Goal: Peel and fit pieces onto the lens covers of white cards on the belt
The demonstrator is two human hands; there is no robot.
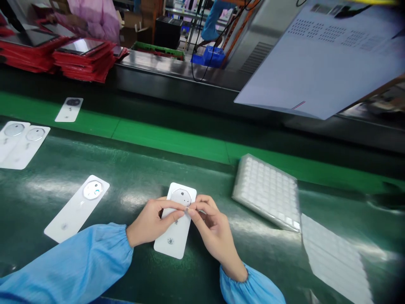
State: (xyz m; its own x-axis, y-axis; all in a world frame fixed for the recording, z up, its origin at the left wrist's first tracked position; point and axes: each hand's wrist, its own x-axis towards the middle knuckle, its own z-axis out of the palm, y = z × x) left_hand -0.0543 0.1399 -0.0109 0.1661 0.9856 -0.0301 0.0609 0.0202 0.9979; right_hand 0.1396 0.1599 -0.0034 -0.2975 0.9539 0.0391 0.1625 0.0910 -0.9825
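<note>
Head view, L to R. Far bench: stacks of red trays (84,63) w/ dark glass panels on top, beyond a green-edged conveyor belt (171,143). Far L on belt: 2 white cards (22,143) w/ round film windows, side by side. Upper strip: 1 white card (68,109). Nearer: 1 tilted white card (77,209), just L of the left hand (150,221).

Left hand was closed to a pinch, fingers across the upper part of the held white card (173,242). Card lay on belt btwn hands, round window at far end. Right hand (212,232) also pinched, fingertips meeting left fingertips at window's lower edge; any small item there too small to tell.

R of right hand: open belt, then white blister tray (265,192), near, not touching. Far R: translucent sheet (335,261). Overhead: printed sheet (322,55); print too small to read.
</note>
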